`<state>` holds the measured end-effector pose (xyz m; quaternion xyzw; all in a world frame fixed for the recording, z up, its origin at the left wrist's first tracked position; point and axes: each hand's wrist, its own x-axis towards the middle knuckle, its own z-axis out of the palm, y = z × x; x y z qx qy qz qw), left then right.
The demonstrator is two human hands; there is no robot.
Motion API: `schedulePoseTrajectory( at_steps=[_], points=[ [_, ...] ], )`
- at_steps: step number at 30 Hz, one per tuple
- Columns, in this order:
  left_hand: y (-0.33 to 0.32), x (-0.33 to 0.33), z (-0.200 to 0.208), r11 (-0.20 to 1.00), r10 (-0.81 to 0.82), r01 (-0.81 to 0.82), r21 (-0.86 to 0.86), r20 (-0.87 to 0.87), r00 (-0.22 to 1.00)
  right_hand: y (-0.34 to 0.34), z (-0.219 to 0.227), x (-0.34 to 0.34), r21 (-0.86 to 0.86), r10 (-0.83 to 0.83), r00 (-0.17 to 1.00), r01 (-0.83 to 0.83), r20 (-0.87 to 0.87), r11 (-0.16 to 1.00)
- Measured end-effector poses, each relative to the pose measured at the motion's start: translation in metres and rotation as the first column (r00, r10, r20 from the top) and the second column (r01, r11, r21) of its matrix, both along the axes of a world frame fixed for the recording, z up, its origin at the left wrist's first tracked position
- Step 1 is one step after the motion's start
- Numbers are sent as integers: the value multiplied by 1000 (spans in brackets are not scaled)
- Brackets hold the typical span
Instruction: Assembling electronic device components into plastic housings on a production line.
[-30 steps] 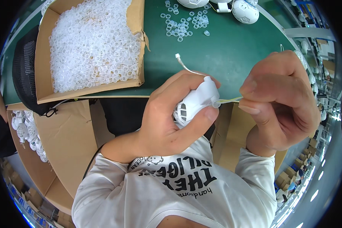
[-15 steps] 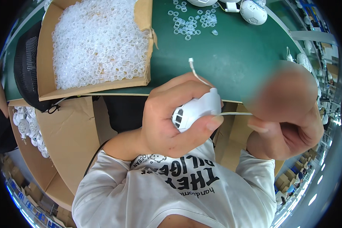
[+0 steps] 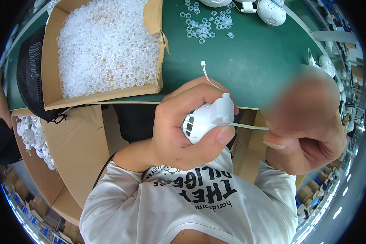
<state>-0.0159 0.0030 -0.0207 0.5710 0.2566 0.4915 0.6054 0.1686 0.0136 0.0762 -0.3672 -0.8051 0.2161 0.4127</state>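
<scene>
My left hand (image 3: pixel 179 126) is wrapped round a rounded white plastic housing (image 3: pixel 201 124) with dark slots on its side and a short tubular neck at the upper right. Its thumb presses near the lower edge of the neck. From behind the neck, a thin wire (image 3: pixel 209 76) rises over my fingers and ends in a small white connector. A white cord (image 3: pixel 250 127) runs from the housing to my right hand (image 3: pixel 309 144), where thumb and fingers pinch it. The upper part of that hand is blurred, so the cord's far end cannot be made out.
An open cardboard box (image 3: pixel 163 61) full of clear plastic rings stands at the left of the green table (image 3: pixel 264 53). Loose rings (image 3: pixel 201 30) lie beyond my hands, near white balls (image 3: pixel 271 13). A black mesh item (image 3: pixel 30 73) adjoins the box. Below left, another carton (image 3: pixel 75 142) holds white parts.
The housing has turned slightly in my left hand, and my thumb has shifted a little left. The cord now bows gently downward between my hands. My right hand still pinches it.
</scene>
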Motion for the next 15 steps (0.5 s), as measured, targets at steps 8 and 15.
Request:
schedulePoseTrajectory(
  at_steps=[8, 15],
  points=[
    [9, -2, -8, 982, -34, 6, 188, 150, 988, -1, 3, -4, -49, 97, 995, -99, -36, 994],
    [5, -1, -3, 993, -30, 10, 116, 170, 985, 1, 3, -4, -32, 94, 994, -96, -58, 995]
  ],
)
